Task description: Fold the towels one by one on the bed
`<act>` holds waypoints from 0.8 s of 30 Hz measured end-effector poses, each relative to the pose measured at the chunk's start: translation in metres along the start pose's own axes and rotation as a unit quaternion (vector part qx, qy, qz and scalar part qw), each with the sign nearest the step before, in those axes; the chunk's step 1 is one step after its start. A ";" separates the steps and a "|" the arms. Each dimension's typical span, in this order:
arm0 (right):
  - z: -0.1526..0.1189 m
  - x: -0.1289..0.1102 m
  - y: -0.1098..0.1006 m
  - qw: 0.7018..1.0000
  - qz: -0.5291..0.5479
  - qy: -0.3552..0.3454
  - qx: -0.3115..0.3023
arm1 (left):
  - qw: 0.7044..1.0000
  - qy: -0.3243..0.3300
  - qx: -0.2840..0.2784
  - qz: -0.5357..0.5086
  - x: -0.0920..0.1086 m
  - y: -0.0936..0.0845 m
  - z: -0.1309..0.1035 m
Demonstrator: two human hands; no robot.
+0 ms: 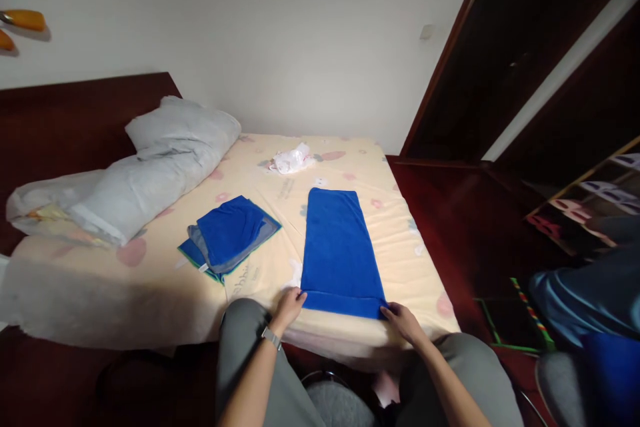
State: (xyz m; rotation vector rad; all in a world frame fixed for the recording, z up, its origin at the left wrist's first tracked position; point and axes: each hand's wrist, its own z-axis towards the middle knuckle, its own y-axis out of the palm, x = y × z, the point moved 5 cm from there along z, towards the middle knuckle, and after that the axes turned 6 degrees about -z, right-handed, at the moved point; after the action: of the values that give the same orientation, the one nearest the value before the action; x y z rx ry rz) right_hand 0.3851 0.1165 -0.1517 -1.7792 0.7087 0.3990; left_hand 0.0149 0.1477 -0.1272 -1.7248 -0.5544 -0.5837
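Cloth (340, 247) is pinched at its folded near corners between thumb and fingers of left hand (289, 307) and right hand (403, 321).

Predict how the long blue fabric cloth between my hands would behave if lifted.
The long, flat blue fabric cloth is probably floppy: its near edge is folded over in a soft strip. Held only at its near corners by the left hand and right hand, it would likely sag between them. Its matte surface suggests it wouldn't be slippery.
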 end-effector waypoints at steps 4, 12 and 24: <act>0.000 0.010 0.002 1.000 0.005 0.000 0.021 | 1.000 -0.010 0.005 0.022 -0.002 0.004 0.000; 0.003 0.014 0.008 1.000 0.010 -0.003 0.025 | 0.999 -0.006 -0.003 0.035 0.000 0.014 0.008; -0.020 0.005 0.007 0.998 -0.053 -0.017 0.026 | 0.994 -0.041 0.011 0.104 0.002 -0.003 -0.021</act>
State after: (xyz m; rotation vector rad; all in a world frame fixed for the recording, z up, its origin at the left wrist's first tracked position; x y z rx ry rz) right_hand 0.3830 0.0952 -0.1539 -1.7488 0.5940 0.3357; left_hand 0.0126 0.1281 -0.1195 -1.7648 -0.4303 -0.3587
